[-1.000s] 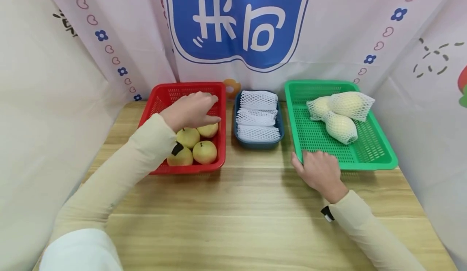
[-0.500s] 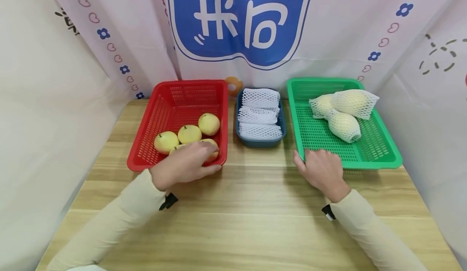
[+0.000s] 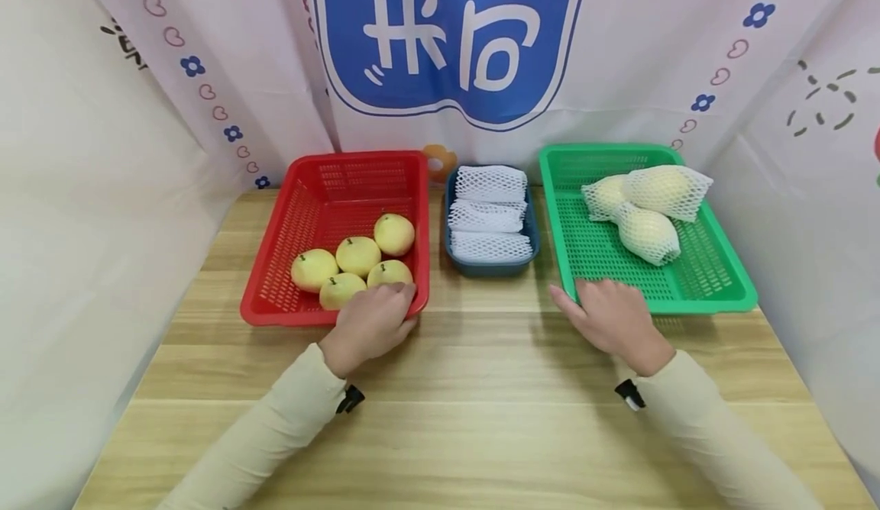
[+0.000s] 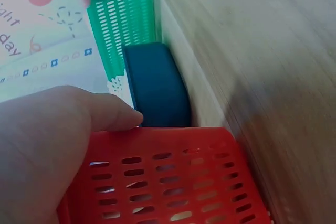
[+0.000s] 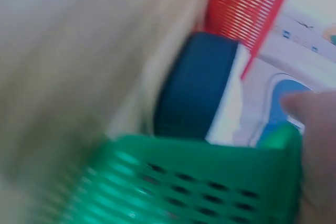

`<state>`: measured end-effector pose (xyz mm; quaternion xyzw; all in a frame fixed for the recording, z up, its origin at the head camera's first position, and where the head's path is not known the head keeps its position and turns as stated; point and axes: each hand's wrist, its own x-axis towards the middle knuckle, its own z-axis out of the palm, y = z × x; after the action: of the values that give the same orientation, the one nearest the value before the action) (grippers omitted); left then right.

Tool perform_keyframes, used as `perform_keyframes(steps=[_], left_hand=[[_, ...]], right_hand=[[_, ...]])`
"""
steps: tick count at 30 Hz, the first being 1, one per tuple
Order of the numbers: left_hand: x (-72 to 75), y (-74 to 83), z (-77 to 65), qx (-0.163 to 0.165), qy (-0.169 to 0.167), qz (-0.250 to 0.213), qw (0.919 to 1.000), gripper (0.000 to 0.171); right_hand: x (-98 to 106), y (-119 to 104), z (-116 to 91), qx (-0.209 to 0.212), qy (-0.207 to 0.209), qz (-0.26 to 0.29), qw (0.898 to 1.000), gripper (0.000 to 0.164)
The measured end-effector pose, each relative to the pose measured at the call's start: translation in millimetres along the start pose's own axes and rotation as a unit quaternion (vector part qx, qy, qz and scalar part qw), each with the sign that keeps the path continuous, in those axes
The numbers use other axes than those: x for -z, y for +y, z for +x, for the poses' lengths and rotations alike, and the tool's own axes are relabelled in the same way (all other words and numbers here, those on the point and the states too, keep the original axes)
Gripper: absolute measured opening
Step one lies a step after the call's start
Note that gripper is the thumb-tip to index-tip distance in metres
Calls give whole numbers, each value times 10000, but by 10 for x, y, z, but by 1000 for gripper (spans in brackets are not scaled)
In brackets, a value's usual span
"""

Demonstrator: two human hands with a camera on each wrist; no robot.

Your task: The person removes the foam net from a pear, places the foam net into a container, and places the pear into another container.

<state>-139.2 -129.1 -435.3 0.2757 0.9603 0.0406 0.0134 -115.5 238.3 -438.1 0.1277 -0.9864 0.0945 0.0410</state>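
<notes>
My left hand point(image 3: 374, 323) grips the near right corner of the red plastic basket point(image 3: 275, 250), with part of it hidden behind the knuckles. Inside that basket lie several round yellow pears point(image 3: 357, 255). Over the near left corner of the green basket point(image 3: 687, 308), the fingers of my right hand point(image 3: 615, 319) curl round the rim. Its thumb sticks out to the left. At the far right in the green basket sit three pears in white foam nets point(image 3: 649, 233). The right wrist view is blurred, but the green rim point(image 5: 210, 150) shows beside the hand.
Between the two baskets stands a dark blue tray point(image 3: 490, 269) with rolled white foam nets point(image 3: 490, 216) in it. All stand on a wooden table point(image 3: 474, 403). A printed white cloth point(image 3: 639, 59) hangs close behind, and pale cloth walls flank both sides.
From above the pears, my left hand has come back toward the near side and taken hold of the red basket's corner. My right hand has stayed at the green basket's corner.
</notes>
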Motion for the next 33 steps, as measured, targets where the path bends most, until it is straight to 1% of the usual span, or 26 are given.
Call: perform_keyframes(steps=[1, 3, 4, 6, 8, 11, 13, 15, 17, 20, 22, 25, 29, 33], left_hand=[[-8, 3, -2, 31, 14, 35, 10000, 27], [-15, 5, -14, 76, 53, 87, 9999, 28], [-15, 10, -18, 102, 63, 91, 9999, 28], [-14, 17, -27, 159, 75, 106, 9998, 29], [-15, 17, -38, 192, 82, 134, 9997, 31], [-8, 24, -50, 231, 98, 162, 9996, 30], [-4, 30, -56, 242, 122, 163, 9995, 27], [-3, 40, -55, 260, 156, 180, 9994, 25], [-11, 48, -48, 269, 197, 231, 9992, 24], [-32, 54, -37, 282, 248, 348, 9987, 26], [-52, 61, -32, 272, 298, 422, 9983, 27], [-78, 78, -34, 231, 380, 498, 9978, 28], [-96, 95, -57, 232, 466, 621, 9967, 28], [-82, 89, -82, 349, 535, 760, 9951, 31]], right_hand=[[75, 8, 14, 42, -402, 240, 9989, 58], [258, 37, 62, 101, -1134, 632, 9915, 60], [367, 64, 104, 131, -1433, 732, 9869, 63], [599, 141, 210, 120, -1832, 761, 9801, 70], [835, 258, 341, 85, -1903, 543, 9802, 78], [1152, 499, 575, -84, -1792, 140, 9837, 86], [1297, 684, 746, -177, -1634, -76, 9864, 91], [1390, 869, 915, -277, -1532, -189, 9876, 98], [1430, 1052, 1058, -412, -1527, -255, 9871, 107], [1381, 1328, 1205, -601, -1615, -209, 9848, 122], [1298, 1502, 1241, -752, -1675, -246, 9827, 130], [1134, 1719, 1230, -994, -1678, -271, 9804, 137], [941, 1875, 1214, -1187, -1735, -147, 9775, 136], [866, 1897, 1258, -1145, -1665, 94, 9793, 124]])
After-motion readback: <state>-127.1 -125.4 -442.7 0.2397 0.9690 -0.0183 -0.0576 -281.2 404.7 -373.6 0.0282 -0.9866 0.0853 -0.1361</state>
